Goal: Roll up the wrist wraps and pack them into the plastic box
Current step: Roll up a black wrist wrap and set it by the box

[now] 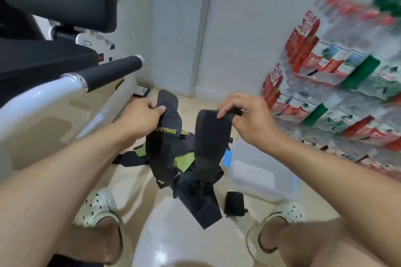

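Glossy beige floor (pixel 178 243) — a clear plastic box (pixel 260 169), a rolled wrap (pixel 234 204) beside it.

We have a single view: a wide-angle camera worn on the head, facing forward and steeply down. It sits close above both forearms, with the left hand (pixel 143 115) and right hand (pixel 245 115) near frame centre and the floor (pixel 173 234) below (edges bow visibly). No second view shares the scene.

Open floor (pixel 173 245) between the feet. Stacked water bottle packs (pixel 338 84) wall off the right; machine handle (pixel 112 70) crowds the left. Box (pixel 260 171) mouth unobstructed.
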Demonstrator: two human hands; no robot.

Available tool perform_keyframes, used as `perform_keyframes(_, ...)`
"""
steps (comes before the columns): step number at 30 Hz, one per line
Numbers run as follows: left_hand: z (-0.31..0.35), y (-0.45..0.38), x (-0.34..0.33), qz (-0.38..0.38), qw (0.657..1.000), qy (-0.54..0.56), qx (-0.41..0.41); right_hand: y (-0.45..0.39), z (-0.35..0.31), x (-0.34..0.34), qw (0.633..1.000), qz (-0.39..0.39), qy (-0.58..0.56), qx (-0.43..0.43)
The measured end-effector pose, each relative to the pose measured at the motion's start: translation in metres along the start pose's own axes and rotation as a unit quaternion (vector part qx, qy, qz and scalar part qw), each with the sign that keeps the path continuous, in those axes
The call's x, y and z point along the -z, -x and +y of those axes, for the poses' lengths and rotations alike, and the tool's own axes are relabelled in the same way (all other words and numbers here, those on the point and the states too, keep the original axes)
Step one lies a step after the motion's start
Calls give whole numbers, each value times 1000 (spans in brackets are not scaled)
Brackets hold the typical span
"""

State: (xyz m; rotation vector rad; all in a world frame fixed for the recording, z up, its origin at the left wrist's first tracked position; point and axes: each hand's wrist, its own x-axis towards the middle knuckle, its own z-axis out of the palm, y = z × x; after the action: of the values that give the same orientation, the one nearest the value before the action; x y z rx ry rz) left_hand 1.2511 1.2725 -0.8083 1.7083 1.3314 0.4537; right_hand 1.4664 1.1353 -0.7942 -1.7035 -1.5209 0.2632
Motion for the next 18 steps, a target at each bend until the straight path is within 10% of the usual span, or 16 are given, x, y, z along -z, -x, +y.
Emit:
perform_keyframes(7, 22, 19, -27, -137, 977, 155, 46, 15, 4, 8, 963, 181, 39, 195)
perform_keyframes(18, 39, 19, -41, -136, 931, 337, 31, 23, 25, -8, 961, 76, 138, 227)
